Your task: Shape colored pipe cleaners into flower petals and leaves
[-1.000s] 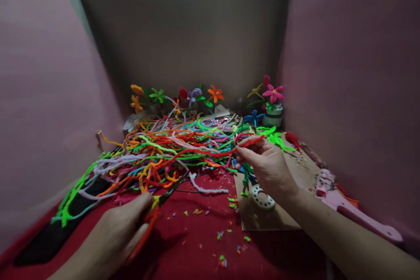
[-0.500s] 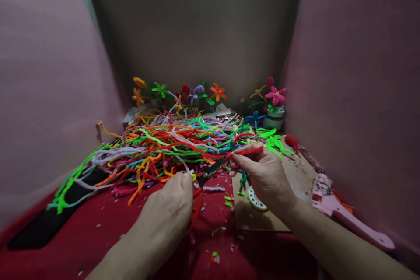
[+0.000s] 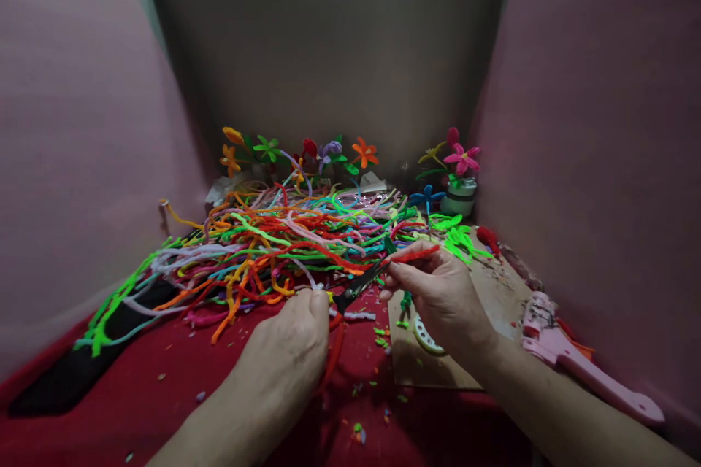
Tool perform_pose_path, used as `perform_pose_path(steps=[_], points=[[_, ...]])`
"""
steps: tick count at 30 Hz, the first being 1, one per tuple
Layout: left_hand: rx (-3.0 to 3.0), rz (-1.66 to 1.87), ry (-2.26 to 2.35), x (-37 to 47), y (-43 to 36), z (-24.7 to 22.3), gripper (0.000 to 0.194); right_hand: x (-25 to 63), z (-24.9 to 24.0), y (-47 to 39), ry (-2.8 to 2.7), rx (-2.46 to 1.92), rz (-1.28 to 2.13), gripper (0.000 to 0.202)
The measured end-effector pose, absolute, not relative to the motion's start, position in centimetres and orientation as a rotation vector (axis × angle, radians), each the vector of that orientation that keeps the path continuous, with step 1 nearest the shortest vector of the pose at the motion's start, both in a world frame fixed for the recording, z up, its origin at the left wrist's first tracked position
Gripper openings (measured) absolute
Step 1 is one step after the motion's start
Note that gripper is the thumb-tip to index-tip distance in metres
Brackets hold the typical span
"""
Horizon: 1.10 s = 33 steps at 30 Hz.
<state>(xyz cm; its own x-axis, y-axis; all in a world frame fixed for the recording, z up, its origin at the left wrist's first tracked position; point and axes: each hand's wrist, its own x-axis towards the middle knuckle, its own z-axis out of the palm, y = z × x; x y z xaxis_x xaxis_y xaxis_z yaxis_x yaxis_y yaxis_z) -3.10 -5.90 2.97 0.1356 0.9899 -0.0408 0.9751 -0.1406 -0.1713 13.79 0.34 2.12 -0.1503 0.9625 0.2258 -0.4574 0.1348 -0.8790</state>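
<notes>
My left hand (image 3: 288, 343) is closed around a pair of scissors (image 3: 358, 288), whose dark blades point up and to the right. A red loop, probably the scissors' handle, hangs below that hand. In my right hand (image 3: 446, 299), a red pipe cleaner (image 3: 417, 255) is pinched between thumb and fingers. The blade tips meet its left end, right at my fingertips. Whether the blades are parted there is too small to tell. Just behind both hands spreads a large heap of pipe cleaners (image 3: 263, 241) in many colours.
Finished pipe-cleaner flowers (image 3: 364, 152) stand along the back, some in a pale jar (image 3: 458, 197). A board (image 3: 438, 372) lies under my right hand, with a pink glue gun (image 3: 596, 376) to its right. Coloured clippings dot the red tablecloth (image 3: 219, 394). Pink panels rise on both sides.
My left hand and the scissors have shifted slightly to the right. My right hand keeps the red pipe cleaner in nearly the same place.
</notes>
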Motion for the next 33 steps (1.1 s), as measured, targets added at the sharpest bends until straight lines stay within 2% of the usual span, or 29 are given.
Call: perform_pose_path(steps=[27, 33], points=[[-2.329, 0.127, -1.929, -2.8, -5.7, 3.6, 0.029, 13.9, 2.2, 0.5, -1.074, -0.567, 1.501, 0.006], [-2.297, 0.226, -1.941, -2.8, -5.6, 3.3, 0.032, 13.9, 1.9, 0.7, -1.065, -0.559, 1.515, 0.006]])
